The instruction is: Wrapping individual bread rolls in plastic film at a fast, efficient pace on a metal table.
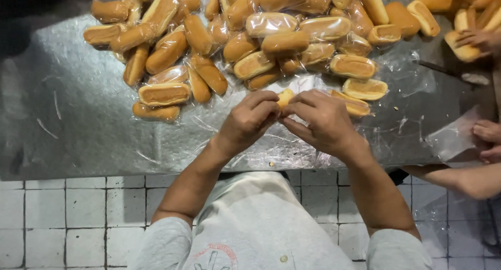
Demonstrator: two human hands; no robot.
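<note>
At centre frame, over the near edge of the grey sheet-metal table (62, 124), both my hands meet. My left hand (249, 121) is curled closed, fingertips pinching one end of a small golden oblong bread roll (285, 98). My right hand (322, 121) closes on the other end, fingers bent over it, so only a short yellow piece of the roll shows between the two grips. Whether it is already inside a wrapper I cannot tell.

Across the upper half of the frame, a heap of matching golden-brown split rolls (250, 40) spreads over the table. Many sit in clear shiny plastic bags; some in the upper right look bare. Nearest my hands: one wrapped roll (164, 94) to the left, another (155, 112) just below it, and a wrapped roll (354, 105) touching or just behind my right knuckles. Loose clear plastic film (407, 77) lies crumpled on the table at centre right.

Right edge of the frame: another person's hand (477, 39) rests on a bare roll (462, 51) at upper right. Lower down, a second hand of theirs (488, 139) holds a flat clear plastic bag (455, 138), forearm running along the table edge.

Bottom of frame: my grey shirt (250, 223) and white square floor tiles (68, 218) with dark grout.
</note>
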